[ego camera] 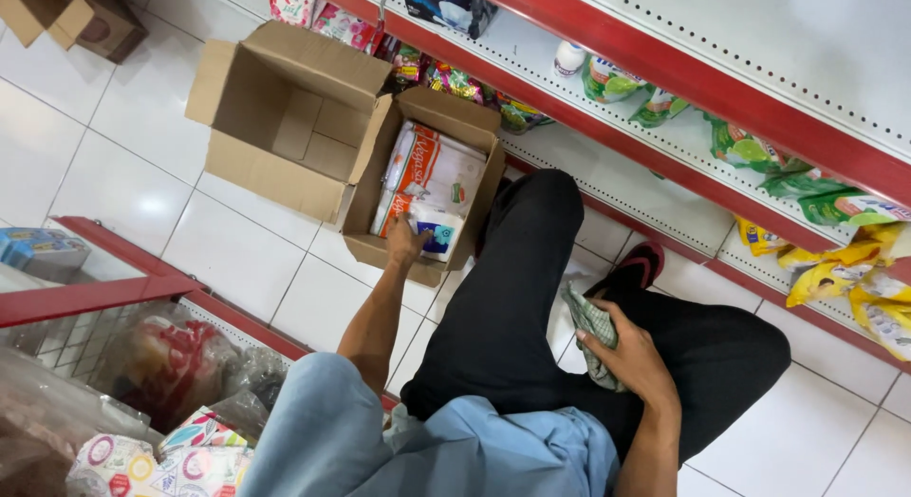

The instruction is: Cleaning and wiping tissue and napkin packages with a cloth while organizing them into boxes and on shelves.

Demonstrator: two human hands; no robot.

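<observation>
Reaching left hand (406, 241) touches white packet (435, 229) inside cardboard box (365, 207)

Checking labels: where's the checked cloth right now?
Head view, right side: the checked cloth is bunched under the right hand, pressed against the black-trousered leg, just below the red sandal.

Pretty bright, even shop lighting from overhead, no harsh shadows anywhere. The white floor tiles (123, 188) bounce the light and show a soft glare patch at the left, and the pale shelf boards (759, 41) at the far right are close to washed out. Inside the open cardboard box (285, 117) one wall sits in mild shade. The black trousers (503, 298) lose nearly all detail. Near left, the plastic-wrapped goods (171, 364) look soft and smeary, out of focus. Straight shelf edges tilt and bend a bit toward the corners, wide-lens style.
</observation>
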